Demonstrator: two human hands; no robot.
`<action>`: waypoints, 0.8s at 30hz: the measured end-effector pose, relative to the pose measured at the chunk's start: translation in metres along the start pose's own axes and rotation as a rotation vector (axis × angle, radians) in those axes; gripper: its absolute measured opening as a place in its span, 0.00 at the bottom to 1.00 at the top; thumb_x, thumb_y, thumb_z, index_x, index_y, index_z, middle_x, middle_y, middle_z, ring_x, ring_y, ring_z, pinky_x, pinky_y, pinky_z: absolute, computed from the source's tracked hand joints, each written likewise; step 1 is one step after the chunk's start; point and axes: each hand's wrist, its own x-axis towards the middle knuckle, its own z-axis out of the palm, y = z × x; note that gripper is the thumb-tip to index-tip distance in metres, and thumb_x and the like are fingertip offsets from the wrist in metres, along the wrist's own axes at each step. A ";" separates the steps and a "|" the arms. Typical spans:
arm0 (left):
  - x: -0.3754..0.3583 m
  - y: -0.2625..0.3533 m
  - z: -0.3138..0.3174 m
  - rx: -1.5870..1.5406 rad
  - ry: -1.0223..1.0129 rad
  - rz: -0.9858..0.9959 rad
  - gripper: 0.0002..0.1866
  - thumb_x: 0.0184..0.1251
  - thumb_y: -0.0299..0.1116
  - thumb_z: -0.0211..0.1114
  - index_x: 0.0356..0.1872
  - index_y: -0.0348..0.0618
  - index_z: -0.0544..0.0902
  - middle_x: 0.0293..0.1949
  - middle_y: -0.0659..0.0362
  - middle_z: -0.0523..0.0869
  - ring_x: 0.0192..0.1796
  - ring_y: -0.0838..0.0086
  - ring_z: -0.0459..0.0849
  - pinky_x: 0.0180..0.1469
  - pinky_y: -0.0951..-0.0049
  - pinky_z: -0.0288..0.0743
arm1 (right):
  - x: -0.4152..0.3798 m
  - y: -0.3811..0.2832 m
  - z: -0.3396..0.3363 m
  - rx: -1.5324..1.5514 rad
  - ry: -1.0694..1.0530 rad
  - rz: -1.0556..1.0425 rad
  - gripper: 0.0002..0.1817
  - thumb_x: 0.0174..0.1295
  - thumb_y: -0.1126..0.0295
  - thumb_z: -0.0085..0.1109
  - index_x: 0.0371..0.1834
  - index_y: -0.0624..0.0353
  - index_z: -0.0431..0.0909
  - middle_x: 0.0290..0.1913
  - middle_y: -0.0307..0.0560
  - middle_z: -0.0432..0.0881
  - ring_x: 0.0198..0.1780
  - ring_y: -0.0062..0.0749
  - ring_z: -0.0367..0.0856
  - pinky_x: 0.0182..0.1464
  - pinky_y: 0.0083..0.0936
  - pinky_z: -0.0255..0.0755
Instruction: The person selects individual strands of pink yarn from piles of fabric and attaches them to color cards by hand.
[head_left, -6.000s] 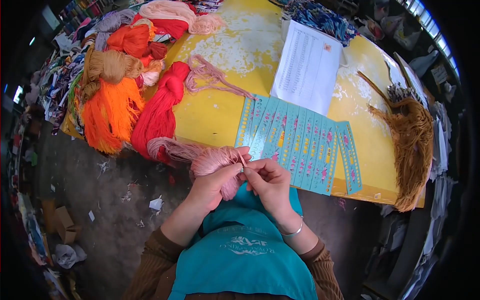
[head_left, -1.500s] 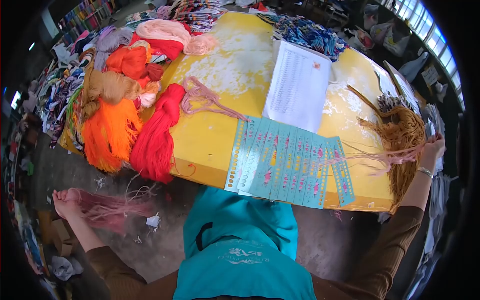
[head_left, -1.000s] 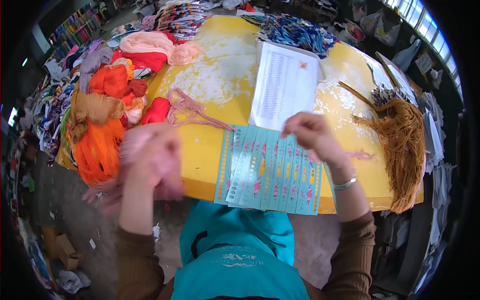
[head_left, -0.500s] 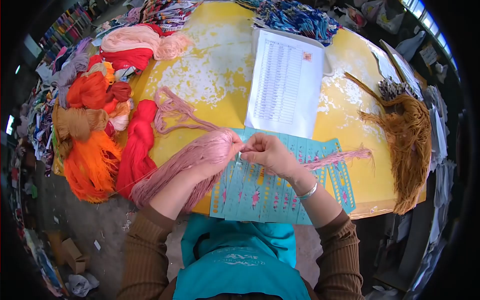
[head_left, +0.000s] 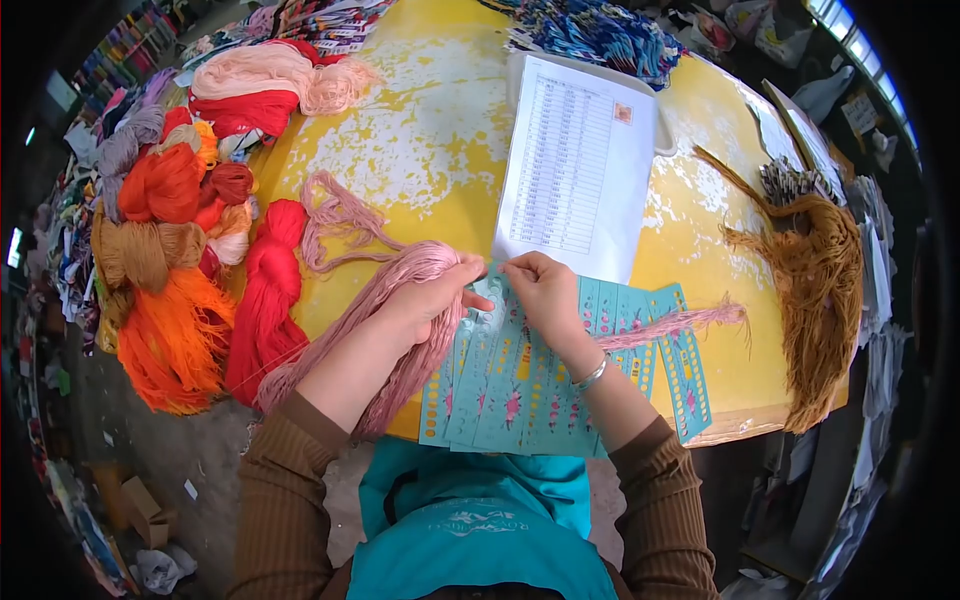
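Observation:
My left hand (head_left: 435, 300) is closed around the looped top of a thick pink thread skein (head_left: 375, 320), which hangs toward the table's front edge. Its thumb and a finger point right, a little short of my right hand. My right hand (head_left: 543, 300) is pinched, with thumb and fingertips together above several teal thread cards (head_left: 510, 400); whatever lies between the tips is too small to make out. These cards overlap and carry punched holes and pink flower prints. From under the right wrist, a bundle of pink thread (head_left: 675, 325) reaches out to the right.
Beyond the cards lies a printed sheet (head_left: 570, 170). Loose pink thread (head_left: 335, 225), a red skein (head_left: 272, 300) and an orange skein (head_left: 175, 335) are on the left. A brown skein (head_left: 825, 290) hangs over the right edge of the yellow table (head_left: 430, 130).
My hands have parted slightly; their fingertips met before. My left hand has shifted left and lower on the pink skein, and my right hand has turned more upright, still pinched.

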 end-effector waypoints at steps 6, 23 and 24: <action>0.020 -0.012 -0.009 -0.016 0.001 -0.011 0.16 0.69 0.42 0.62 0.51 0.44 0.78 0.42 0.61 0.82 0.30 0.77 0.82 0.31 0.76 0.73 | 0.000 0.006 0.004 -0.017 0.049 -0.071 0.08 0.59 0.70 0.61 0.34 0.66 0.82 0.23 0.52 0.82 0.24 0.31 0.81 0.32 0.26 0.74; 0.037 -0.009 -0.004 0.226 -0.118 0.036 0.13 0.69 0.33 0.61 0.52 0.44 0.76 0.22 0.66 0.77 0.21 0.84 0.73 0.18 0.82 0.64 | -0.004 0.006 0.001 -0.010 0.021 -0.107 0.08 0.58 0.71 0.63 0.34 0.65 0.79 0.24 0.49 0.82 0.26 0.28 0.82 0.32 0.24 0.74; 0.040 -0.009 -0.004 0.227 -0.119 0.037 0.13 0.69 0.33 0.61 0.52 0.44 0.76 0.22 0.66 0.77 0.21 0.84 0.73 0.18 0.82 0.64 | -0.004 0.007 0.001 0.001 0.007 -0.096 0.08 0.58 0.71 0.63 0.35 0.65 0.79 0.24 0.48 0.82 0.26 0.27 0.82 0.32 0.24 0.74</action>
